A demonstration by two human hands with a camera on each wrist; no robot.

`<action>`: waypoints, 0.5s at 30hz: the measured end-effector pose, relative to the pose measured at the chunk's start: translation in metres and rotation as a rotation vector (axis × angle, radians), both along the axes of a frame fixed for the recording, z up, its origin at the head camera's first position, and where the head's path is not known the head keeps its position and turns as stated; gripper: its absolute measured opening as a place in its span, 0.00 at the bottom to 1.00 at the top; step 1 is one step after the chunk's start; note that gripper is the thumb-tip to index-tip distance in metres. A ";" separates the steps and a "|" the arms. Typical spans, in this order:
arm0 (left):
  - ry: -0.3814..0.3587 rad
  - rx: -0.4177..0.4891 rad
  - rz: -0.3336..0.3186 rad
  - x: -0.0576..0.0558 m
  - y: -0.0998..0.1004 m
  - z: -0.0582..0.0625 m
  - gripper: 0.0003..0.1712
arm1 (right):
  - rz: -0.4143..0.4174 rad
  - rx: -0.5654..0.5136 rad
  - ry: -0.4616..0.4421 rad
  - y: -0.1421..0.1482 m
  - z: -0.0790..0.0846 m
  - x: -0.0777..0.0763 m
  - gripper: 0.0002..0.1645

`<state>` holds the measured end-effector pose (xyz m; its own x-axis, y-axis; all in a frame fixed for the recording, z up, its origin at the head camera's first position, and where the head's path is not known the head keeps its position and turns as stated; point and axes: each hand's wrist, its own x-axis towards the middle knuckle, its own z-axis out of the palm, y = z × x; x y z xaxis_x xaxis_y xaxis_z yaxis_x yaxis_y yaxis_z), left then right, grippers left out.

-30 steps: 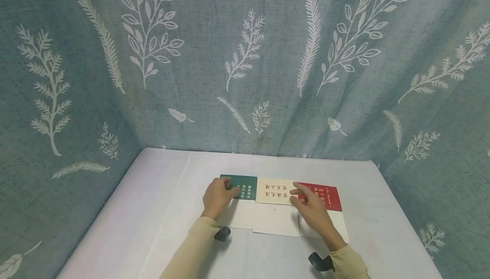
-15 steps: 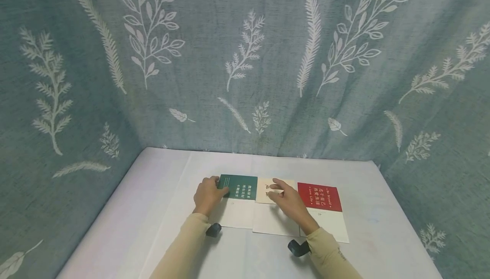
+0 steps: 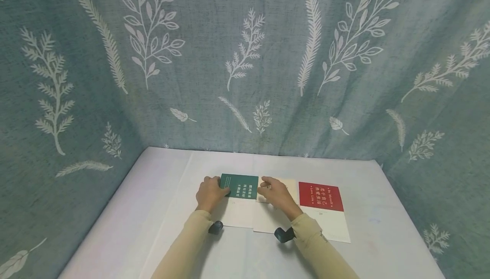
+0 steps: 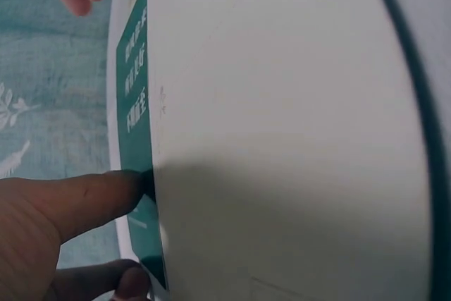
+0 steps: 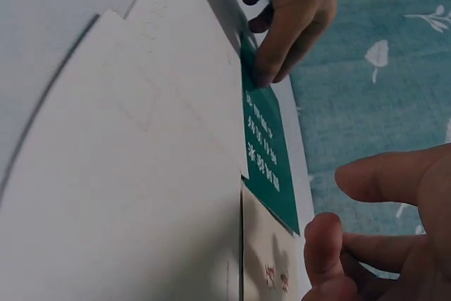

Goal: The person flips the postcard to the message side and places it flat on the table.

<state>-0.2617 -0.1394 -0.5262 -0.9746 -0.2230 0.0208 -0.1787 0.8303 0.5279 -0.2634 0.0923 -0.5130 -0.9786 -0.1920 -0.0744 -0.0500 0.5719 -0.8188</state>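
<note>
A green card (image 3: pixel 239 185) with white writing lies at the left of a row on the table. My left hand (image 3: pixel 209 194) is at its left edge, the thumb on the cover and the fingers curled by the edge, gripping it. In the left wrist view the thumb (image 4: pixel 106 195) meets the green strip. My right hand (image 3: pixel 279 196) hovers over the cream card (image 3: pixel 289 185) in the middle, its curved fingers (image 5: pixel 324 244) holding nothing. The right hand hides much of the cream card's writing. A red card (image 3: pixel 320 196) lies at the right.
White cards or pages (image 3: pixel 330 223) with faint print lie along the near side of the coloured ones. White cloth (image 3: pixel 367 228) covers the table. A blue-green leaf-patterned curtain (image 3: pixel 214 58) stands behind and at both sides.
My right hand has moved left from between the cream and red cards toward the green card, uncovering the red one. My left hand has shifted from over the green card to its left edge.
</note>
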 end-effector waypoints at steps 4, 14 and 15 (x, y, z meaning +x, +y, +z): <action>-0.002 -0.012 0.003 -0.001 -0.001 0.000 0.36 | 0.007 0.023 -0.042 -0.007 -0.003 -0.008 0.35; -0.023 -0.085 -0.016 -0.002 0.002 0.003 0.31 | -0.026 0.081 -0.108 -0.019 -0.006 -0.016 0.34; -0.023 -0.091 -0.016 -0.002 0.002 0.003 0.31 | -0.029 0.076 -0.109 -0.020 -0.005 -0.016 0.34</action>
<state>-0.2638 -0.1375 -0.5229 -0.9784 -0.2059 0.0174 -0.1767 0.8775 0.4459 -0.2798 0.0723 -0.5181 -0.9689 -0.1539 -0.1937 0.0541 0.6324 -0.7728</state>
